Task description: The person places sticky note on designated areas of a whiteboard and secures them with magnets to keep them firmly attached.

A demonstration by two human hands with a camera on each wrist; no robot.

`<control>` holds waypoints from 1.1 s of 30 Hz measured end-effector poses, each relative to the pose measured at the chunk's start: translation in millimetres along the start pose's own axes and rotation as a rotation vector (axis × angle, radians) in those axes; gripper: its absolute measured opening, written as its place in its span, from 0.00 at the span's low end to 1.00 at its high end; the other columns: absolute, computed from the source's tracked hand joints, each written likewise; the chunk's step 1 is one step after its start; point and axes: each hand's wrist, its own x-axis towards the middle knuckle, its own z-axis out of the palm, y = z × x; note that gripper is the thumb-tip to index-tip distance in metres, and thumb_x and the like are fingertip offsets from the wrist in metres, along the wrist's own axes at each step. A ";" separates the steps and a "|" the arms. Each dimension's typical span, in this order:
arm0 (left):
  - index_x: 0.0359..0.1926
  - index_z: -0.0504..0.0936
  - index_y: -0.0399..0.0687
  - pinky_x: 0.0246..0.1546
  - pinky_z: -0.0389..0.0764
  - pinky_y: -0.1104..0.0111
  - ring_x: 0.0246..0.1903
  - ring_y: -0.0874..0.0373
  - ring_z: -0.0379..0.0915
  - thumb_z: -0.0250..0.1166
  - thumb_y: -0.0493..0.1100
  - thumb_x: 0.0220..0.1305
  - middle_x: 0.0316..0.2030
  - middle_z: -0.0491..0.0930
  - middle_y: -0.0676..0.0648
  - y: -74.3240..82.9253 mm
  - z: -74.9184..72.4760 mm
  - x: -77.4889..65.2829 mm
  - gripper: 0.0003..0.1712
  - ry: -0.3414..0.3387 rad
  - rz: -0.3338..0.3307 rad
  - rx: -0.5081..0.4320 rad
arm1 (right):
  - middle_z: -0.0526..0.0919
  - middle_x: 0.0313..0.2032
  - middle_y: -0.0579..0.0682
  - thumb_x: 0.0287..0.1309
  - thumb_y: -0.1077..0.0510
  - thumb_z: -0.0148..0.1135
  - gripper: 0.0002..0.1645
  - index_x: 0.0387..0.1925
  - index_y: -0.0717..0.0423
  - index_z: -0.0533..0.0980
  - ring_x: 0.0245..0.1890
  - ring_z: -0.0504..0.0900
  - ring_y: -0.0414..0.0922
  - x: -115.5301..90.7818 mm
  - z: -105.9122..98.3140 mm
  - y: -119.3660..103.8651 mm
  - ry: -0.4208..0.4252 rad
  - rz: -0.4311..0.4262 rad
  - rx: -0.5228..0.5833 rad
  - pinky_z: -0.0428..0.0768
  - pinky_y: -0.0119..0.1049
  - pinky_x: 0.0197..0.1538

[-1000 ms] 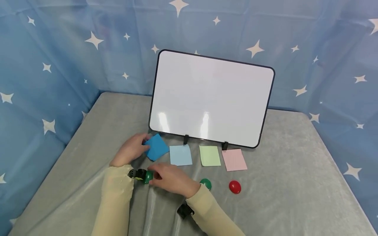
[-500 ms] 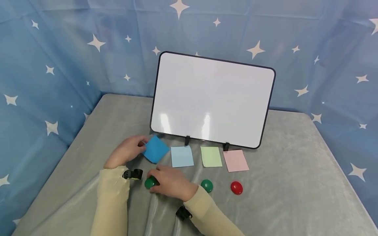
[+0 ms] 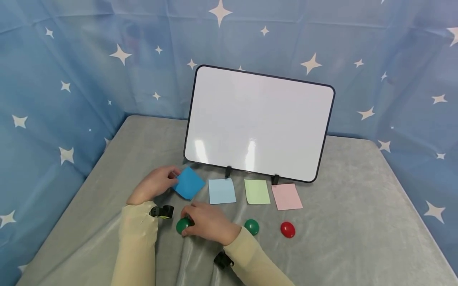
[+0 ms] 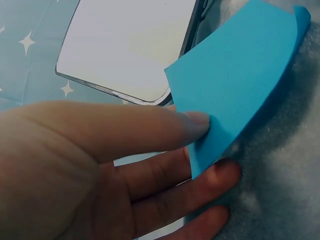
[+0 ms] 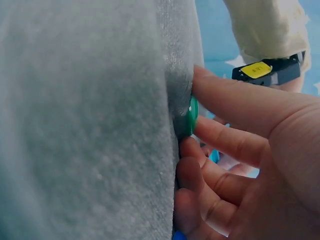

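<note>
My left hand (image 3: 154, 185) pinches a corner of a bright blue sticky note (image 3: 189, 183). Seen from the left wrist, the thumb lies on top of the note (image 4: 235, 75) with fingers beneath, and its far edge curls up. Close beside the left wrist, my right hand (image 3: 211, 224) has thumb and fingertips around a green round magnet (image 3: 183, 226). In the right wrist view this domed magnet (image 5: 193, 117) is right at the grey cloth, between thumb and index finger. A small blue thing (image 5: 179, 235) shows below the right fingers, mostly hidden.
Behind the hands a blank whiteboard (image 3: 257, 123) leans on black stand feet. Before it lie light blue (image 3: 222, 191), green (image 3: 257, 192) and pink (image 3: 287, 196) sticky notes. Another green magnet (image 3: 252, 227) and a red one (image 3: 288, 229) lie on the grey cloth (image 3: 358, 222).
My left hand has shifted slightly left with the blue note, which has turned a little. The right hand's green magnet has come slightly nearer, away from the left wrist. The view has tilted slightly.
</note>
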 end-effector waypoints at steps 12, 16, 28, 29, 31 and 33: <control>0.40 0.74 0.45 0.33 0.68 0.62 0.32 0.54 0.67 0.55 0.43 0.62 0.39 0.72 0.46 -1.6 1.8 -1.0 0.09 0.036 0.015 -0.048 | 0.69 0.26 0.36 0.46 0.51 0.67 0.15 0.36 0.44 0.73 0.24 0.67 0.32 -0.4 -3.0 4.9 -0.025 -0.025 0.070 0.67 0.25 0.27; 0.43 0.74 0.44 0.37 0.68 0.61 0.37 0.52 0.67 0.54 0.43 0.63 0.42 0.73 0.44 -1.5 -0.5 -3.7 0.10 0.048 0.033 -0.074 | 0.70 0.22 0.37 0.48 0.54 0.66 0.13 0.36 0.46 0.72 0.21 0.67 0.33 -0.2 -7.0 10.6 -0.075 -0.031 0.196 0.67 0.26 0.26; 0.47 0.74 0.45 0.41 0.69 0.60 0.42 0.51 0.67 0.53 0.41 0.64 0.44 0.73 0.45 3.5 -2.1 -2.1 0.12 0.183 0.051 -0.185 | 0.70 0.23 0.36 0.52 0.56 0.62 0.09 0.37 0.46 0.74 0.22 0.67 0.32 -3.4 -14.2 22.3 -0.034 -0.115 0.257 0.68 0.25 0.28; 0.48 0.73 0.45 0.41 0.69 0.60 0.42 0.51 0.67 0.53 0.41 0.64 0.44 0.73 0.45 4.4 -2.3 -1.7 0.13 0.197 0.053 -0.189 | 0.70 0.23 0.36 0.52 0.56 0.62 0.09 0.37 0.46 0.74 0.22 0.67 0.32 -3.3 -14.3 22.8 -0.035 -0.120 0.259 0.68 0.25 0.28; 0.49 0.73 0.46 0.41 0.69 0.59 0.42 0.52 0.68 0.53 0.42 0.64 0.44 0.73 0.46 6.5 -2.7 -0.9 0.14 0.223 0.060 -0.199 | 0.71 0.24 0.36 0.53 0.56 0.62 0.08 0.37 0.45 0.75 0.22 0.67 0.32 -3.0 -14.7 23.4 -0.038 -0.124 0.258 0.68 0.25 0.28; 0.50 0.73 0.47 0.41 0.70 0.59 0.43 0.52 0.68 0.53 0.42 0.64 0.44 0.73 0.46 8.4 -2.9 0.2 0.15 0.249 0.062 -0.217 | 0.71 0.24 0.36 0.53 0.57 0.61 0.08 0.37 0.45 0.75 0.22 0.67 0.32 -2.7 -14.9 23.5 -0.042 -0.123 0.255 0.69 0.25 0.28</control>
